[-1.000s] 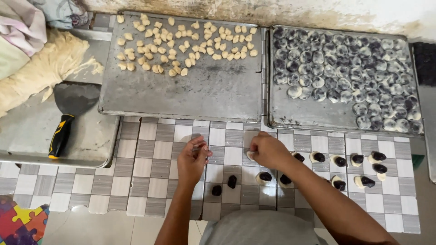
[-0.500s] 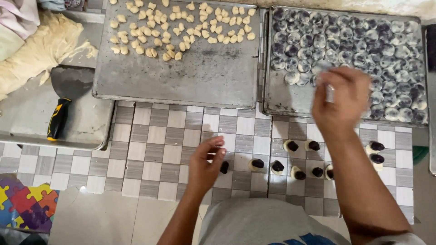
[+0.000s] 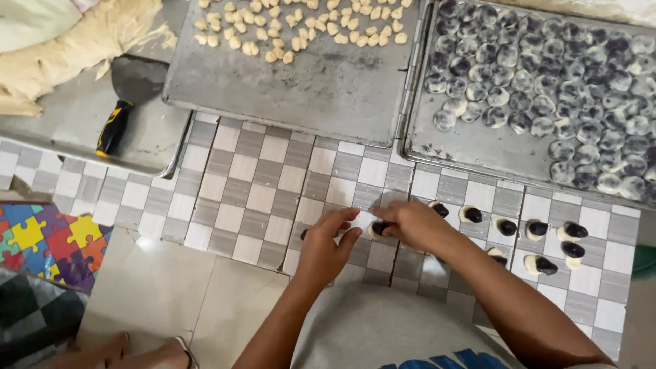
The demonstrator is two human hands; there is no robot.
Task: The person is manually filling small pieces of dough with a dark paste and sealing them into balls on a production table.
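On the tray [image 3: 478, 147], filled balls [image 3: 547, 75]; both hands pinch one dough piece [image 3: 378, 228].

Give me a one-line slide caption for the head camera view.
Left hand and right hand pinch a pale dough piece with dark filling on the grey checkered tile counter.

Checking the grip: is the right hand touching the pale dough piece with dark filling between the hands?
Touching. The head view shows the right hand fingertips pinching the pale dough piece with dark filling.

Both hands [image 3: 369, 236] together, fingers curled
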